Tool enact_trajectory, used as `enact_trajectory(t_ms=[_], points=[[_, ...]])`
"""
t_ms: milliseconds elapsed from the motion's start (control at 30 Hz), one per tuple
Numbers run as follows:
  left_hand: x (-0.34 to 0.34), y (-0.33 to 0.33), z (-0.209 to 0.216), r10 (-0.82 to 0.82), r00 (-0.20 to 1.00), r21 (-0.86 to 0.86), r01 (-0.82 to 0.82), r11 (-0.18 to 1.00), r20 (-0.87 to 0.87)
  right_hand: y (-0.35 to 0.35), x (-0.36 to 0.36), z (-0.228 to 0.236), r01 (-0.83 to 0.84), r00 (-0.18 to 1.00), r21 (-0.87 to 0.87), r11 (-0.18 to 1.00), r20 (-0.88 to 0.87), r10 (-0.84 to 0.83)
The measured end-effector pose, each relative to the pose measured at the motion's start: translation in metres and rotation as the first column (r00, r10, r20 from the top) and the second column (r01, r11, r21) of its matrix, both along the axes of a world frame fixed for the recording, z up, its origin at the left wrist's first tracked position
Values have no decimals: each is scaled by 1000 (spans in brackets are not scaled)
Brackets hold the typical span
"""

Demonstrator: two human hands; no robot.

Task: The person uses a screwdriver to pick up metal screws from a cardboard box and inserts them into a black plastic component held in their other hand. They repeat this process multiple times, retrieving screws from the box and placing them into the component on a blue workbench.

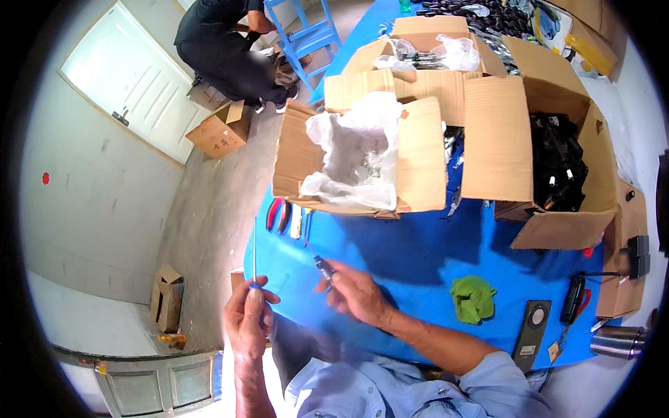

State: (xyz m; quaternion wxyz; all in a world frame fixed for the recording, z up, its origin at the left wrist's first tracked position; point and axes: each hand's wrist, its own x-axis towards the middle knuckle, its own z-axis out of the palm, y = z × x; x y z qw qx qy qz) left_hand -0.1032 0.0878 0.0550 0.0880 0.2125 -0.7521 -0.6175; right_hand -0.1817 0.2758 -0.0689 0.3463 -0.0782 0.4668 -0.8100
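My left hand [245,313] is closed round the blue handle of a screwdriver [255,254], its long thin shaft pointing up and away. To its right, over the near edge of the blue table [411,258], my right hand [357,291] pinches a small dark and silver part [323,267]. The part's exact kind cannot be made out. The screwdriver's tip and the part are apart. Just beyond my hands lie pliers with red and black handles [277,214] and a thin yellow-handled tool [306,221].
An open carton lined with white plastic [421,157] stands ahead. At right is a carton of black parts [557,167]. A green cloth [474,299], a dark flat plate [531,334] and a metal cup [617,343] lie nearer. Another person [219,49] bends beside a blue stool [306,42].
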Motion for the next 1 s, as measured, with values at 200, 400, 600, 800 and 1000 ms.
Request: enact_trajectory(t_ms=[200,400,600,800,1000], points=[[38,-19,-18,21,999,-40,-22,999,-26,2,-2,6,16,1000,-68,998,21,-15],[58,-24,-17,42,999,-58,-44,997,-27,0,-2,-2,33,999,-56,998,-13,-34],[74,-21,-13,42,999,-71,-41,997,21,-6,3,1,83,996,-53,995,-13,-84],[89,-27,6,23,1000,19,-23,1000,3,-6,4,-6,103,993,-46,994,-53,-106],[77,-17,49,-127,991,-48,129,990,36,-5,4,-9,50,990,-17,999,-128,-52]])
